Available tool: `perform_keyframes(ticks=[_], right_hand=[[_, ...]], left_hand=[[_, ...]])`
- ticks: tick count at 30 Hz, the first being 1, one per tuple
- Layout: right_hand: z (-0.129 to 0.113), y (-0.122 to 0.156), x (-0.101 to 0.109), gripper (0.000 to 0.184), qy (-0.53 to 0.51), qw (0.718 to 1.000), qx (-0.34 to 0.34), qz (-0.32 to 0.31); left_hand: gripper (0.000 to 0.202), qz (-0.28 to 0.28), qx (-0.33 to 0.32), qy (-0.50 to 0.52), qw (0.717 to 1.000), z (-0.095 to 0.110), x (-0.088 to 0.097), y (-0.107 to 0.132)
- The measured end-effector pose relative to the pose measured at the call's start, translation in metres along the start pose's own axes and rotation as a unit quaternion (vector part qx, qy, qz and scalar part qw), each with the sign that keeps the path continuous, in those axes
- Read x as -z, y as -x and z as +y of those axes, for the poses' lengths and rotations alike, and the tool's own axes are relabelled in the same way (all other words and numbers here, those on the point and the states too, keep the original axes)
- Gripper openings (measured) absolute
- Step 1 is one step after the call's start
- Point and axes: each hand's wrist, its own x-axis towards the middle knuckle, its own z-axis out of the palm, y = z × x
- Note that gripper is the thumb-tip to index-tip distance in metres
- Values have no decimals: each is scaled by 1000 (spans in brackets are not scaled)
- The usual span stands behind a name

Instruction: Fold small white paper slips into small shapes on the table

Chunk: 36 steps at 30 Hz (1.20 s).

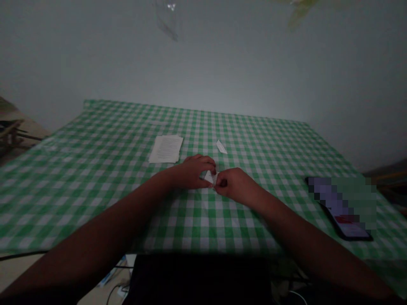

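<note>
Before a pale wall (203, 72), my checked-cloth desk (95, 190) bears one paper stack (166, 149), one paper slip (221, 147), one smartphone (339, 210); behind the front edge's middle, my left hand (193, 172) and right hand (235, 183) pinch one folded paper (208, 176), fingers clamped on it.

No way I'm threading anything between the left hand (192, 171) and right hand (238, 183); they're bunched around the folded paper (209, 177). Just past the left fingertips the paper stack (165, 149) is in the way, and a small paper piece (221, 147) sits ahead of where the fingers meet. I could slip between those two over bare checked cloth (200, 224), up to the wall (203, 67). Rightward, the forearm blocks me, then the phone (341, 214) well beyond those fingers.
</note>
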Motion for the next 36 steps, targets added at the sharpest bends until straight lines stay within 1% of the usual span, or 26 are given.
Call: perform_keyframes(ticks=[4, 12, 16, 20, 27, 36], right_hand=[[3, 0, -1, 8, -31, 1000, 1, 2], [4, -1, 1, 8, -62, 998, -27, -5], [1, -2, 2, 8, -45, 998, -29, -16], [-4, -2, 2, 7, 1, 999, -43, -27], [-9, -2, 0, 6, 78, 996, -34, -7], [-11, -2, -1, 9, 73, 997, -39, -8]], left_hand=[[34, -6, 15, 6, 1000, 2, 2, -1], [34, -17, 24, 3, 1000, 4, 3, -1], [33, -13, 13, -1, 1000, 3, 3, -1], [34, -6, 7, -4, 1000, 1, 1, -1], [32, -12, 9, -9, 1000, 4, 3, -1], [32, -7, 4, -7, 1000, 2, 2, -1]])
